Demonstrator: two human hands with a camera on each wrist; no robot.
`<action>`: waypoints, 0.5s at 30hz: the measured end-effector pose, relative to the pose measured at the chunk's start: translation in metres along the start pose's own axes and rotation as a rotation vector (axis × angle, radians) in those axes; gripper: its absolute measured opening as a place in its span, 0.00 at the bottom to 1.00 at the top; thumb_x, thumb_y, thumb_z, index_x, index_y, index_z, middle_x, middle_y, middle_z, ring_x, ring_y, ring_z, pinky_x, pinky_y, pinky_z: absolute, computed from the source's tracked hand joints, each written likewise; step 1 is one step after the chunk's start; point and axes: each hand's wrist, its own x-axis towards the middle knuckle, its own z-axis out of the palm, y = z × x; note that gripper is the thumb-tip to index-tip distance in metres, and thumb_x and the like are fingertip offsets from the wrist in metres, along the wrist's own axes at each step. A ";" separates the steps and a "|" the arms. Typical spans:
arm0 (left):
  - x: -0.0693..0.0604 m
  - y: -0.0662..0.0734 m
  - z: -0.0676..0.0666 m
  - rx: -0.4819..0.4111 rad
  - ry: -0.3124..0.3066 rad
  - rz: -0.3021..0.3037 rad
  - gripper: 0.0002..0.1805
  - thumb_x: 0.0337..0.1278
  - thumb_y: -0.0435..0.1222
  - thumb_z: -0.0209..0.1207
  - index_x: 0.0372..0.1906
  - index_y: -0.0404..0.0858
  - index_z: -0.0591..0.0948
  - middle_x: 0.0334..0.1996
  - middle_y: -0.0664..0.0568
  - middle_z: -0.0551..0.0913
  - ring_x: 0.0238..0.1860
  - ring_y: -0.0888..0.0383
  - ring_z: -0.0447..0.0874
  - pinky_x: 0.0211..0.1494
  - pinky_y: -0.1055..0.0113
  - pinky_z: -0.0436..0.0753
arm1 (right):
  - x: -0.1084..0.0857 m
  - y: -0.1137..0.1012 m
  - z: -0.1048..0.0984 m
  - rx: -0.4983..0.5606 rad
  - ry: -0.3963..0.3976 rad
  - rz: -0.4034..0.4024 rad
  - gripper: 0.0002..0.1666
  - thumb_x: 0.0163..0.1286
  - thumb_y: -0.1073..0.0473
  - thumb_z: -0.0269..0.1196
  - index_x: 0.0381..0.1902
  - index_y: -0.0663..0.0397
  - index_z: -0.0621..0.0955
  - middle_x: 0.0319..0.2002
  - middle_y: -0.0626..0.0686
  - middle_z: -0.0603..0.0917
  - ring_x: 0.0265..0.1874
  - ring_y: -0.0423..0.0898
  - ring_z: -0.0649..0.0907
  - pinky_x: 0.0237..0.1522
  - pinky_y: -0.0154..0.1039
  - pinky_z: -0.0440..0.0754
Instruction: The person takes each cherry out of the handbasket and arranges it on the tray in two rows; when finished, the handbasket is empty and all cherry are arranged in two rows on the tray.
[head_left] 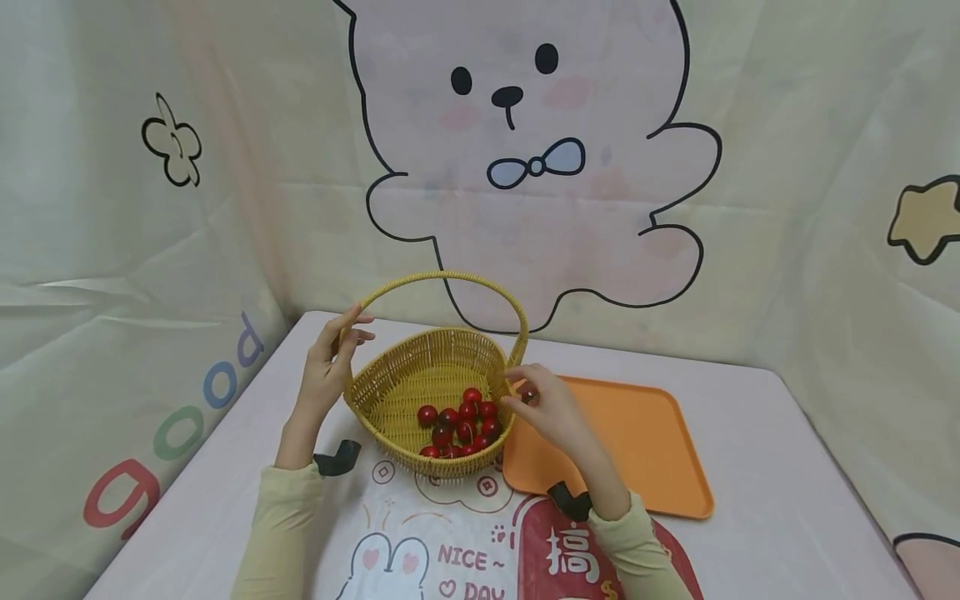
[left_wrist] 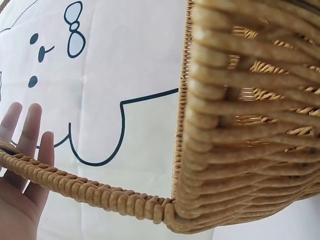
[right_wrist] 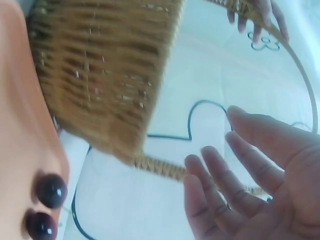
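A yellow woven basket (head_left: 375, 400) with a tall arched handle (head_left: 450, 275) stands on the table, several dark red cherries (head_left: 467, 431) lying inside it toward the right. At the handle's left side is my left hand (head_left: 335, 354); in the left wrist view its fingers (left_wrist: 33, 125) are extended and the handle crosses in front of them. My right hand (head_left: 551, 404) is by the right foot of the handle, over the tray's edge. Its fingers (right_wrist: 220, 175) are loosely bent with nothing visible in them; whether they touch the handle I cannot tell.
An orange tray (head_left: 637, 442) lies right of the basket, partly under my right forearm. Two cherries (right_wrist: 51, 191) show on it in the right wrist view. The white table (head_left: 772, 467) carries a printed cover, and fabric walls (head_left: 810, 208) with cartoon drawings surround it.
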 end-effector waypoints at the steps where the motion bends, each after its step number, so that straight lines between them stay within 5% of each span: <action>1: 0.000 0.000 0.000 0.000 0.000 -0.001 0.21 0.66 0.23 0.44 0.63 0.33 0.66 0.49 0.64 0.77 0.42 0.74 0.78 0.49 0.75 0.74 | 0.001 -0.002 0.004 0.005 -0.007 -0.005 0.19 0.60 0.60 0.66 0.50 0.54 0.79 0.45 0.54 0.80 0.39 0.51 0.80 0.39 0.46 0.79; 15: -0.001 -0.002 0.000 0.004 0.004 0.004 0.21 0.66 0.24 0.44 0.63 0.33 0.66 0.48 0.32 0.75 0.39 0.75 0.77 0.50 0.77 0.75 | 0.021 -0.022 0.039 -0.009 -0.123 -0.049 0.18 0.61 0.59 0.65 0.49 0.54 0.80 0.46 0.54 0.80 0.41 0.50 0.80 0.42 0.45 0.80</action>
